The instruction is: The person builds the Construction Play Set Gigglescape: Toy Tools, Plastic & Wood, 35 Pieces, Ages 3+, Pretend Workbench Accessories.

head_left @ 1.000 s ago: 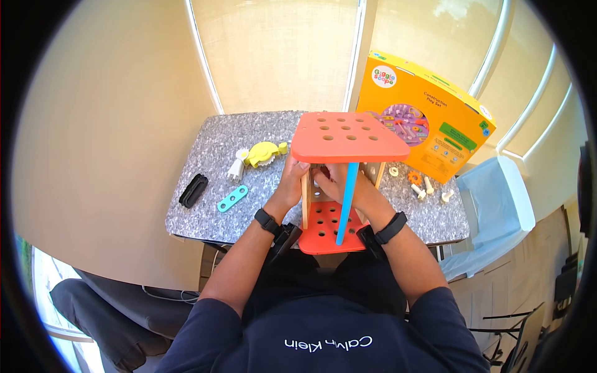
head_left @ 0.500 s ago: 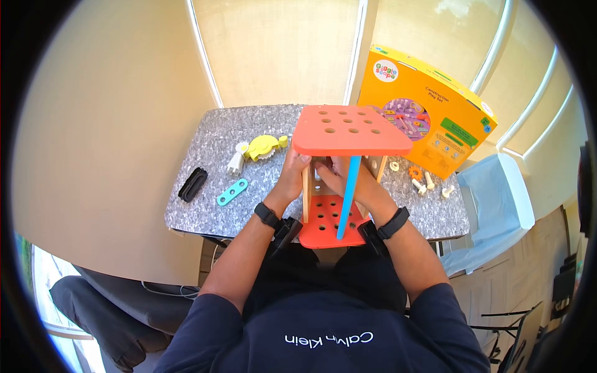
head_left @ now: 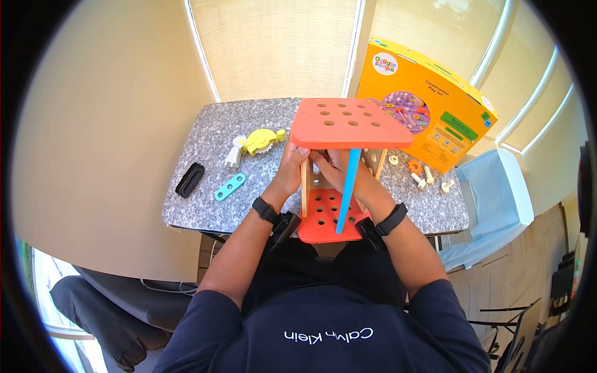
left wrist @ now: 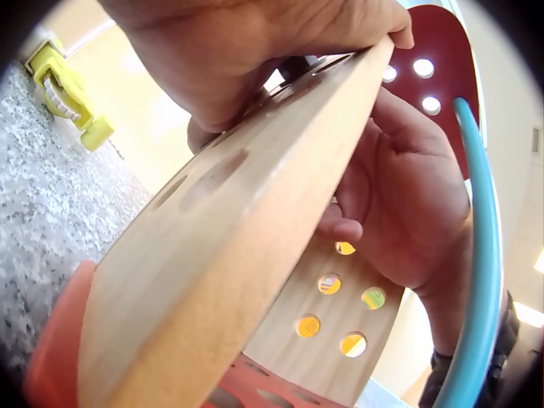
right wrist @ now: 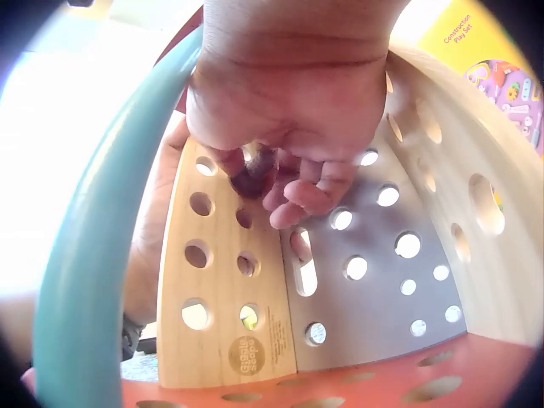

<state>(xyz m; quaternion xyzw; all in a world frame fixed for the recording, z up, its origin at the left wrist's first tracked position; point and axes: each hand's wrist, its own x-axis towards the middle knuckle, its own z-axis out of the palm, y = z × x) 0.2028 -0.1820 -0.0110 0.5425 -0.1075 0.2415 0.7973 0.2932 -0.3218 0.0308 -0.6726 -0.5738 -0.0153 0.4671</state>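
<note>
A toy workbench frame with a coral top board (head_left: 348, 121), a coral lower board (head_left: 323, 232), holed wooden side panels and a blue rod (head_left: 348, 193) stands at the table's front edge. My left hand (head_left: 289, 171) grips the left wooden side panel (left wrist: 255, 221), its thumb over the edge and its fingers along the outer face. Inside the frame, my right hand (right wrist: 293, 119) has curled fingers close to that panel's inner face, with the thumb at the panel. A small dark shape shows by the right thumb; I cannot tell whether those fingers pinch it.
On the left of the table (head_left: 211, 137) lie a yellow toy piece (head_left: 260, 142), a whitish piece (head_left: 234, 154), a teal holed strip (head_left: 230, 186) and a black object (head_left: 190, 180). To the right are an orange gear (head_left: 415, 166), several cream bolts (head_left: 418, 180) and a yellow box (head_left: 429, 102).
Table and toy frame sit higher together in the head view. Both hands stay at the left panel, and the right thumb shows more plainly beside its edge.
</note>
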